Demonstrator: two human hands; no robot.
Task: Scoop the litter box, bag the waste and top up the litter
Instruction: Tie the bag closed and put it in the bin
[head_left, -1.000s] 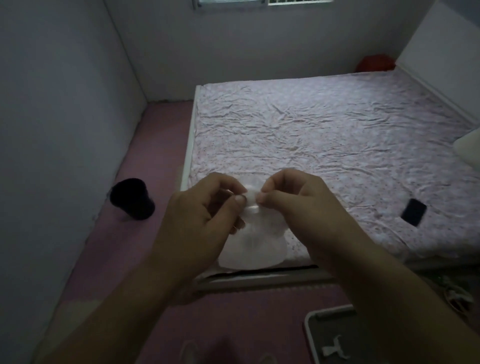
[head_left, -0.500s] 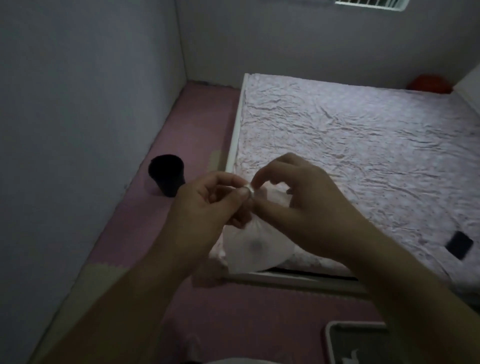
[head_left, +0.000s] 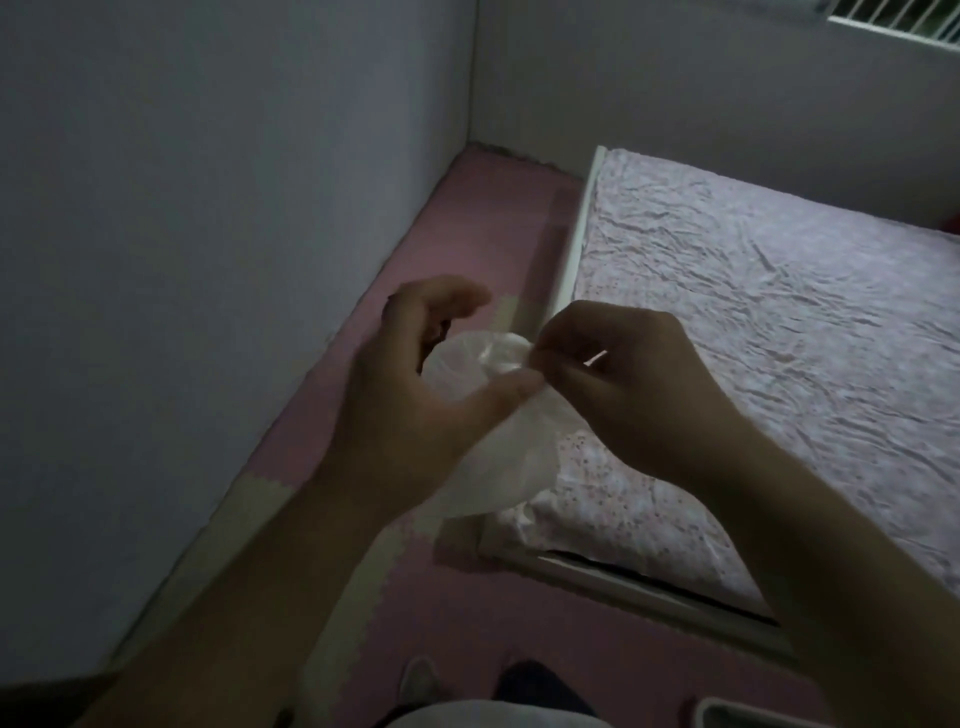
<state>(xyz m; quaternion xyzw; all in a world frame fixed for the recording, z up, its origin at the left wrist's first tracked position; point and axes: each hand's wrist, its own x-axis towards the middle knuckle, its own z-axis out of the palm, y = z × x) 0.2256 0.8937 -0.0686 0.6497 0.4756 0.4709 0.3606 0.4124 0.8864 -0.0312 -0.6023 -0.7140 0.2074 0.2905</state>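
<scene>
Stage: bagging | right hand (head_left: 623, 395) pinching plastic bag (head_left: 498, 441) mouth, left hand (head_left: 415, 395) gripping beside it | contents seemingly none | scooping, top-up pending

Thin see-thru plastic bag (head_left: 483, 415) looking glossy & crinkly; bed sheet (head_left: 753, 322) showing wrinkled matt cloth; foam-like floor mat (head_left: 467, 613) looking matt.

Dim room: grey walls (head_left: 208, 208), pink foam floor (head_left: 467, 613), bed (head_left: 779, 322) under barred window (head_left: 898, 23).
</scene>
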